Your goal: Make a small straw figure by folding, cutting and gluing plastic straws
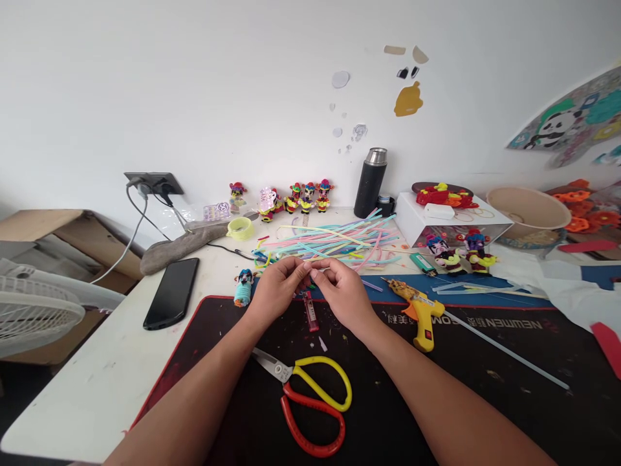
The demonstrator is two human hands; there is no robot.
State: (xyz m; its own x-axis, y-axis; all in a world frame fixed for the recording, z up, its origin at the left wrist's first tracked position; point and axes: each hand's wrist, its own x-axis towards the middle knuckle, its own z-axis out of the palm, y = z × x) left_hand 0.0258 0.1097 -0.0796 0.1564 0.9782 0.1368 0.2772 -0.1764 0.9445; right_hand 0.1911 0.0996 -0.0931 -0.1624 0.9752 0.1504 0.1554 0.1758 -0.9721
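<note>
Over the back edge of the dark mat, my left hand (281, 288) and my right hand (342, 291) meet at the fingertips. Both are closed in a pinch around something too small to make out; a speck of green shows near the fingers. Just below them lies a small dark red packet or tube (310, 312) with a white scrap (323, 344) by its end. Scissors (310, 395) with one yellow and one red handle rest nearer to me. To the right of my right hand lies a yellow glue gun (420, 310) with a glue stick (509, 349) in its back.
A small figure wrapped in light blue (243, 288) stands left of my hands. Behind them is a pile of pastel sticks (334, 239). A phone (172, 292), a black thermos (371, 184), a white box (451, 223), a fan (39, 310) and finished figures (308, 197) surround the mat (388, 401).
</note>
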